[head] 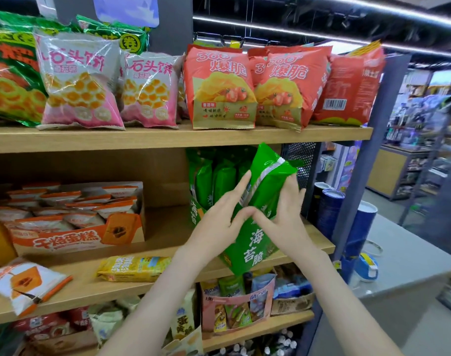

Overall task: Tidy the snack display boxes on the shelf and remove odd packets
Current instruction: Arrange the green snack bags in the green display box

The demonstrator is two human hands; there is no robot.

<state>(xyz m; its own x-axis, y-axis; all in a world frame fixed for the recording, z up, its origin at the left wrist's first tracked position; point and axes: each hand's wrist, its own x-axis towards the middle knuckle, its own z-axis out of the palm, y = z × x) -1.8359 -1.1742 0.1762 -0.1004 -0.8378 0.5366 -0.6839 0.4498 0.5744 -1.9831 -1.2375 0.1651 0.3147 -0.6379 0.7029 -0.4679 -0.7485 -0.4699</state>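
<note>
A green seaweed-snack display box stands at the right end of the middle shelf, its front corner past the shelf edge. Several green packets stand upright inside it. Both hands hold one green packet, tilted, just above the box. My left hand presses flat against its left side. My right hand grips its right side and bottom. To the left, an orange cake display box holds several white-and-orange packets. A loose yellow packet and a loose white-and-orange cake packet lie on the shelf's front.
The top shelf carries red chip bags, pink-and-white biscuit bags and a green bag. The lower shelf holds a pink display box and more snacks. Blue cylinders stand on a grey counter at the right.
</note>
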